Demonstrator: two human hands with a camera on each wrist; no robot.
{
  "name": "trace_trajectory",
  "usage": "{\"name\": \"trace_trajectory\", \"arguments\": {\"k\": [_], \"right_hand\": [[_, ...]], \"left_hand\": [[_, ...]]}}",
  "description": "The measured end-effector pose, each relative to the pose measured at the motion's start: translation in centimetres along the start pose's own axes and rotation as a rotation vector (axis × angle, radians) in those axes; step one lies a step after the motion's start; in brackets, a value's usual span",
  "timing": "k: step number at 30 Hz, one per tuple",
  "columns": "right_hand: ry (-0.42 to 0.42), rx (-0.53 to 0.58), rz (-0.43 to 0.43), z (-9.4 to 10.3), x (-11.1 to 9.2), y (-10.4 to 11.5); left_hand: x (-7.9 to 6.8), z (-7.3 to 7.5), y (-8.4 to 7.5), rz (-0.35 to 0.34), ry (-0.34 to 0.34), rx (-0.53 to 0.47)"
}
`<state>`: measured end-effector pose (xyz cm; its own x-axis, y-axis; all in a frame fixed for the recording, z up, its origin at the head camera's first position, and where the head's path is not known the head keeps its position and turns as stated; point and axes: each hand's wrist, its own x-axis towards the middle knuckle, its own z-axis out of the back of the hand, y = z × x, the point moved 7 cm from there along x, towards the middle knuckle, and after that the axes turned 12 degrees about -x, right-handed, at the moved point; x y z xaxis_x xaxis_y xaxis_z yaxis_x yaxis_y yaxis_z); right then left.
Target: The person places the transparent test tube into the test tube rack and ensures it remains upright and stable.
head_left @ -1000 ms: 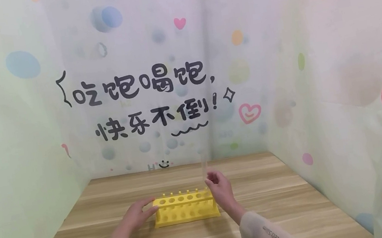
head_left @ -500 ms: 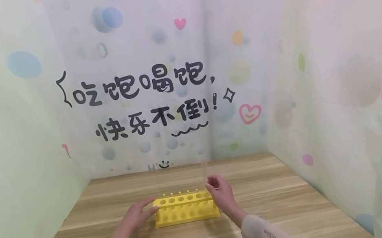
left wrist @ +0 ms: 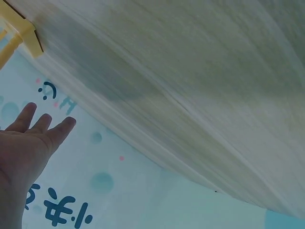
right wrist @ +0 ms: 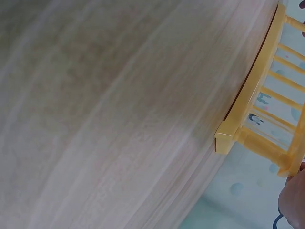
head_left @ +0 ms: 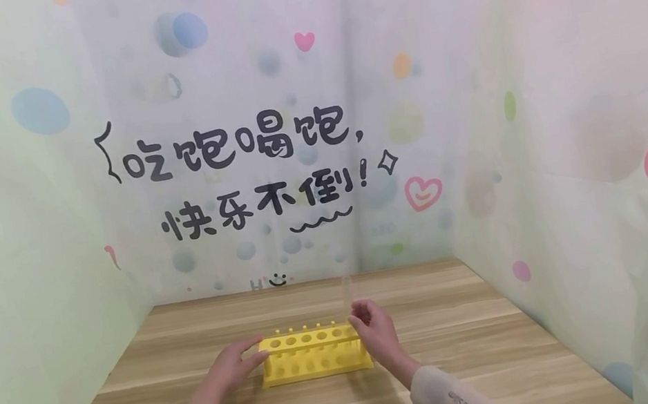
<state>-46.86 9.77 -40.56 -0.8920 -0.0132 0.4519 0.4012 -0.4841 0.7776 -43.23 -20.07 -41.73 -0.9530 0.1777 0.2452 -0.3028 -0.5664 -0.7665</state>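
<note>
A yellow test tube rack (head_left: pixel 318 373) stands upright on the wooden table, with a row of round holes along its top plate. My left hand (head_left: pixel 229 368) touches the rack's left end, thumb in front and index finger higher up; its other fingers (left wrist: pixel 61 131) stretch out straight in the left wrist view. Over the right end, my right hand (head_left: pixel 376 330) pinches a clear test tube (head_left: pixel 347 291) between thumb and fingers. The tube is upright at the rightmost hole, its lower part mostly hidden by the hand and the rack. The right wrist view shows a clear tube (right wrist: pixel 274 130) behind the rack's bars.
The wood-grain table (head_left: pixel 480 360) stretches around the rack on all sides. Printed curtains (head_left: pixel 250 45) with dots, hearts and black writing enclose it at the back, left and right. Small yellow pegs (head_left: pixel 305 329) rise along the rack's rear edge.
My right hand has moved slightly down with the test tube, whose top now stands lower. My left hand and the rack have stayed in place.
</note>
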Motion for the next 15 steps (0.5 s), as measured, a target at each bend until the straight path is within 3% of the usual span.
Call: {"name": "trace_trajectory", "arguments": {"k": [4,10,15], "right_hand": [[-0.005,-0.025,-0.002,0.1,0.0,-0.1],[-0.033,-0.088,0.038,1.1,0.2,0.0],[-0.037,-0.141,0.003,2.6,0.9,-0.6]], "left_hand": [[0.2,0.0,0.1,-0.003,0.010,0.036],[0.5,0.5,-0.4,-0.070,0.012,0.158],[0.4,1.4,-0.6,-0.049,-0.008,0.193]]}}
